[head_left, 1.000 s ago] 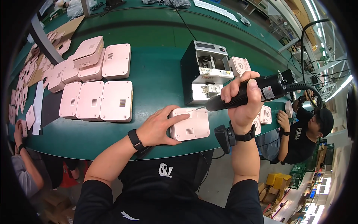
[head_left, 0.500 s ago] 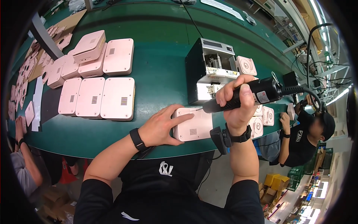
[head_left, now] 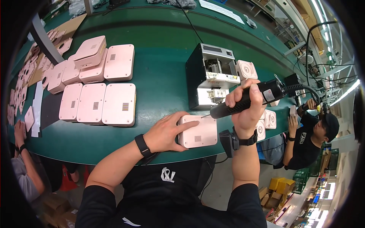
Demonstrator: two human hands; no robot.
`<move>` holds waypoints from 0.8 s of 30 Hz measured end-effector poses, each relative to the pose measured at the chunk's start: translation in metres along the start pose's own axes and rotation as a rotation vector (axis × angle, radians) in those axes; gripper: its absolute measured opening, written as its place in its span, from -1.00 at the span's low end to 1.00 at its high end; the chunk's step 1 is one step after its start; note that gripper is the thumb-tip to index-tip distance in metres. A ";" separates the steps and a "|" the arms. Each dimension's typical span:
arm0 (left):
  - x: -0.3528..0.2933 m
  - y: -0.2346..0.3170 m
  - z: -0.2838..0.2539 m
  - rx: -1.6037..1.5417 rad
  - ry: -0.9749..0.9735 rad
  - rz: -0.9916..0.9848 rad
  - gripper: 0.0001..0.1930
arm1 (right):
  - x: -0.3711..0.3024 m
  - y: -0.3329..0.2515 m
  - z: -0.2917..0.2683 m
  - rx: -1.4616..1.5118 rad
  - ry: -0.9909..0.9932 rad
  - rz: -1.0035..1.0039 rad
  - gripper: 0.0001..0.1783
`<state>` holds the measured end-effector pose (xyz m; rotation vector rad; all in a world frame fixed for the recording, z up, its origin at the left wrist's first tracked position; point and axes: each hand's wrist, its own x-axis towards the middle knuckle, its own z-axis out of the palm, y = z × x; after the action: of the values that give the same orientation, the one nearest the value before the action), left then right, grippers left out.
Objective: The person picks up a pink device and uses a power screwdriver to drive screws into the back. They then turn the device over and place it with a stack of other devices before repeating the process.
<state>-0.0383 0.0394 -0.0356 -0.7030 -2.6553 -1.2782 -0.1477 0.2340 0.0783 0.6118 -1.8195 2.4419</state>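
Note:
A pink rounded plastic casing (head_left: pixel 200 133) lies at the near edge of the green table (head_left: pixel 159 76). My left hand (head_left: pixel 166 131) presses flat on the casing's left side, fingers spread over its top. My right hand (head_left: pixel 247 108) grips a black electric screwdriver (head_left: pixel 247 99), tilted with its tip down at the casing's far corner. A cable runs from the screwdriver's rear up to the right.
A black and silver screw feeder box (head_left: pixel 211 76) stands just behind the casing. Several pink casings (head_left: pixel 102 102) lie in rows at the left. Round-marked pink plates (head_left: pixel 247 70) sit right of the feeder. A person in black (head_left: pixel 308 140) works at the right; another arm (head_left: pixel 23 152) at the left.
The screwdriver has tilted down and its tip has come onto the casing's far corner. My left hand has stayed on the casing.

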 end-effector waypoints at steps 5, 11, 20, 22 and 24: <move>0.001 0.000 0.001 -0.018 -0.029 -0.006 -0.09 | 0.013 -0.030 -0.006 0.071 0.047 -0.153 -0.73; 0.001 -0.004 0.001 -0.008 0.003 0.018 -0.11 | 0.031 -0.024 -0.013 -0.048 0.090 -0.159 -0.72; 0.000 -0.004 0.001 -0.022 -0.026 0.019 -0.08 | 0.032 -0.024 -0.017 -0.039 0.080 -0.185 -0.71; 0.001 -0.003 0.000 -0.024 -0.026 0.023 -0.09 | 0.035 -0.024 -0.016 -0.020 0.090 -0.205 -0.71; 0.002 -0.002 -0.001 -0.028 -0.021 0.028 -0.09 | 0.037 -0.020 -0.012 -0.096 0.081 -0.131 -0.70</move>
<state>-0.0407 0.0383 -0.0356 -0.7592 -2.6394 -1.3104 -0.1800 0.2444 0.1062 0.5954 -1.7931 2.2475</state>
